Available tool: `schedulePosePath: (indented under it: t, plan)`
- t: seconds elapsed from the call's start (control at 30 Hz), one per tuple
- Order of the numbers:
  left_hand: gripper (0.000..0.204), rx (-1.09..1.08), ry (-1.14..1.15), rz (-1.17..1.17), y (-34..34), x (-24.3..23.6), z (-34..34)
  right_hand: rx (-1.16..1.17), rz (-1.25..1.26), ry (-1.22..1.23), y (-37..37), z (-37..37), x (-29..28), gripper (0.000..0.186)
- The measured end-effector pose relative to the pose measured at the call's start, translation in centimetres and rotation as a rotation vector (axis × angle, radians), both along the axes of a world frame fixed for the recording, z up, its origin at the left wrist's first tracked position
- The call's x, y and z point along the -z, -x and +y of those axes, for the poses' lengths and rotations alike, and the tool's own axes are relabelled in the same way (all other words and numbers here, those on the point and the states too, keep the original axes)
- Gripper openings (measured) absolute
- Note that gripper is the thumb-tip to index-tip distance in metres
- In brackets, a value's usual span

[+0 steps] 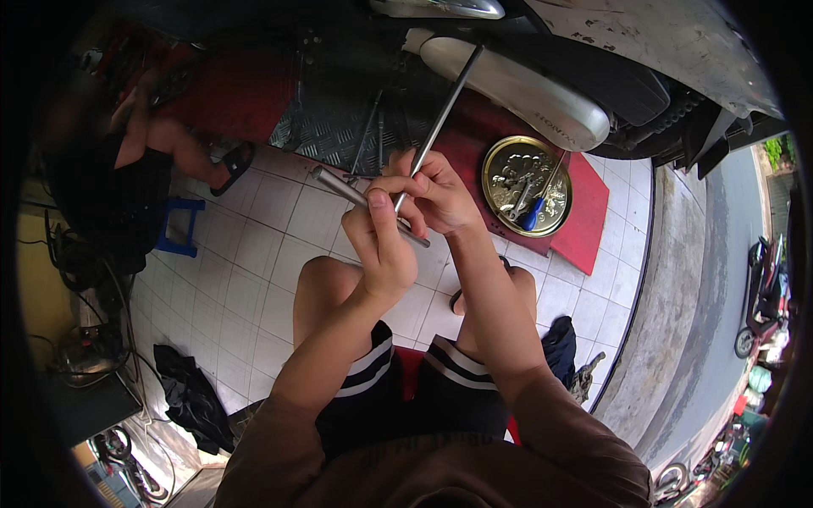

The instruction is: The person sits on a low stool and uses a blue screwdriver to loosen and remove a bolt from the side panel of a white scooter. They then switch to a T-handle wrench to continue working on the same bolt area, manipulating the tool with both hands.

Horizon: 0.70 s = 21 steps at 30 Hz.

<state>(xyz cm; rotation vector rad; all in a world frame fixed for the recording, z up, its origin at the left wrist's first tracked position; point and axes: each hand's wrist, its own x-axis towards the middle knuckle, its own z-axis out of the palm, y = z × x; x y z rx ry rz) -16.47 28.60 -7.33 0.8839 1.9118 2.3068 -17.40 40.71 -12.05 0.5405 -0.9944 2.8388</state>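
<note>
Both my hands are on a steel T-handle wrench (pixel 446 111) above the floor, in front of a motorcycle. Its long shaft slants up to the right toward the silver exhaust muffler (pixel 517 91), the tip overlapping it in view. My left hand (pixel 383 245) has its fingers closed around the thicker crossbar, which tilts down to the right. Close beside it, my right hand (pixel 436 196) pinches the shaft near the crossbar. Fingers hide where the two bars meet. Behind my hands, more long slim metal tools (pixel 366 135) lie on the dark checkered metal plate (pixel 326 140).
A round gold tray (pixel 506 222) with a blue-handled screwdriver (pixel 533 213) and metal tools sits on the red platform (pixel 593 216) at right. Another person (pixel 182 144) is at the left beside a blue stool (pixel 180 227). Black cloth (pixel 188 394) lies on the white tiles.
</note>
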Motion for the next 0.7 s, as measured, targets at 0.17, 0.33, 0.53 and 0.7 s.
schedulePosePath:
  t: [0.17, 0.33, 0.53, 0.7]
  plan:
    - [0.029, -0.284, 0.055, -0.153, 0.5, -1.2, -2.1, -0.021, -0.086, 0.021, -1.1, 0.7, 0.5, 0.025]
    - [0.054, -0.455, 0.455, -0.041, 1.0, 0.5, -3.5, -0.027, -0.125, 0.004, -1.9, 1.1, -0.2, 0.023]
    - [0.022, 0.064, 0.742, 0.118, -2.7, 0.4, -2.5, 0.051, -0.189, -0.097, -1.5, 1.5, 0.3, 0.028]
    - [0.034, 0.242, 0.799, 0.352, -4.6, -3.1, -2.8, -0.009, -0.131, -0.062, -1.5, 2.6, 0.8, 0.025]
